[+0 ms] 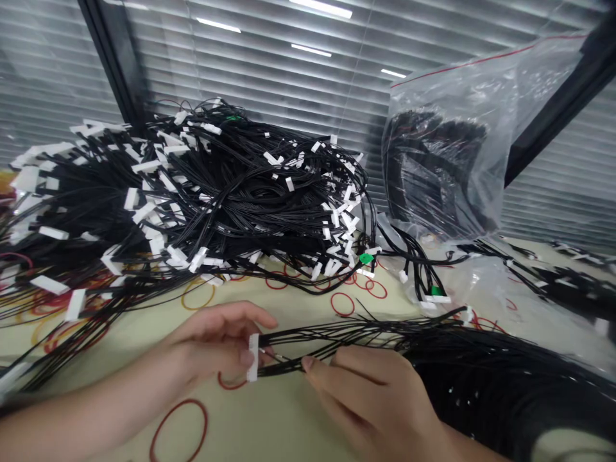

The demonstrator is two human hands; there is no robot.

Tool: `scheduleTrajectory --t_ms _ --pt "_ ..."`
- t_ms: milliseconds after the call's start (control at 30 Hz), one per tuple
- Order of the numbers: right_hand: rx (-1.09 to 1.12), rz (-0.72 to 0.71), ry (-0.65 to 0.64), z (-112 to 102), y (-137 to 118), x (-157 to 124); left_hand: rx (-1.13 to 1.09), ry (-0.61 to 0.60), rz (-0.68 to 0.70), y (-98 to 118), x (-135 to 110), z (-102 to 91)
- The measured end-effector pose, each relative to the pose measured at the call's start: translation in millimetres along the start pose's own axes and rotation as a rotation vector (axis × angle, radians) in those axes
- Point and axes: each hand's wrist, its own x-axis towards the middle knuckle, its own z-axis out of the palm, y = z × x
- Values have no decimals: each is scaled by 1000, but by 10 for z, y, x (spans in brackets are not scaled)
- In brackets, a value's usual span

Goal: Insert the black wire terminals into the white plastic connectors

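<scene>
My left hand [216, 343] grips a white connector [253, 357] by its near side, thumb against it and index finger stretched above. Black wires [332, 333] run from the connector to the right, in an upper and a lower group with a gap between. At that gap, thin wire ends with small light tips sit close to the housing; whether they are inserted I cannot tell. My right hand [375, 391] is closed on a black wire to the right of the connector, its thumb and fingertips pinched together. A large bundle of black wires [510, 378] lies beyond my right wrist.
A high heap of black cables [260, 192] with white connectors fills the back left. Behind to the right stands a clear plastic bag [443, 154] of black cables. Red rubber bands [179, 430] lie scattered on the pale table [260, 423]. Window blinds [289, 77] rise behind.
</scene>
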Motion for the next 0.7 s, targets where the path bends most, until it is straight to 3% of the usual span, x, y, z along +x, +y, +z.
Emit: scheduleTrajectory --t_ms 333,533,700 --pt "-118 -138 88 44 -1 -30 -65 -50 -109 103 -58 24" --pt "-121 -134 86 43 17 -8 -81 -75 -117 97 -41 30" --pt "-76 -48 -52 -21 24 12 -55 -137 -66 48 -70 6"
